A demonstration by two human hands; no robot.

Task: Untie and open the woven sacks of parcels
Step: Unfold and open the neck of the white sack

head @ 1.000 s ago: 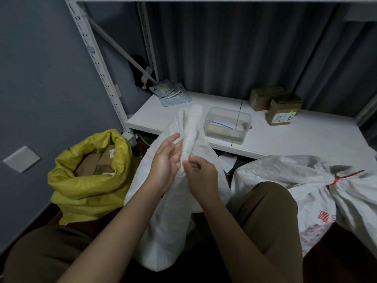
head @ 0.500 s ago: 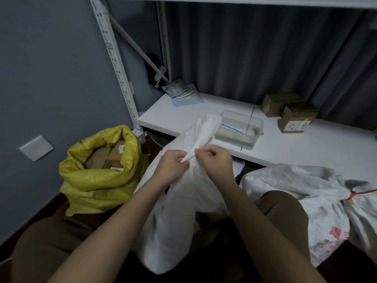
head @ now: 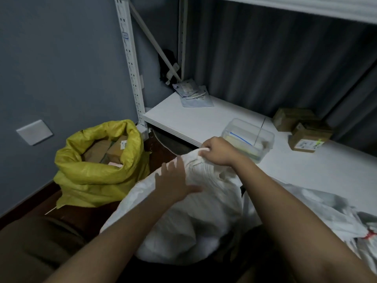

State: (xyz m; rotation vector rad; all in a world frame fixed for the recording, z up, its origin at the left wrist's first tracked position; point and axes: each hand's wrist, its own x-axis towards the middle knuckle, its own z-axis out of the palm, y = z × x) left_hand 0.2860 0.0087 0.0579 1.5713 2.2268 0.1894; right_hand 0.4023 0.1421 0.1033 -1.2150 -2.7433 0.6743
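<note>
A white woven sack (head: 183,225) stands between my knees, its top folded over toward the shelf. My right hand (head: 219,152) grips the bunched upper edge of this sack near the shelf's front edge. My left hand (head: 173,183) lies with spread fingers on the sack's left side, just below the right hand. At the left a yellow woven sack (head: 95,176) stands open with cardboard parcels inside. At the right lies another white sack (head: 336,213), tied with a red cord (head: 369,234).
A white shelf board (head: 189,121) runs behind the sacks, held by a perforated upright (head: 130,64). On it stand a clear plastic box (head: 247,137), two cardboard boxes (head: 306,135) and flat grey packets (head: 193,94). A grey wall is at the left, dark curtains behind.
The sack's upright neck has been pulled down and forward toward the shelf by my right hand. My left hand let go of the neck and now rests spread on the sack's side.
</note>
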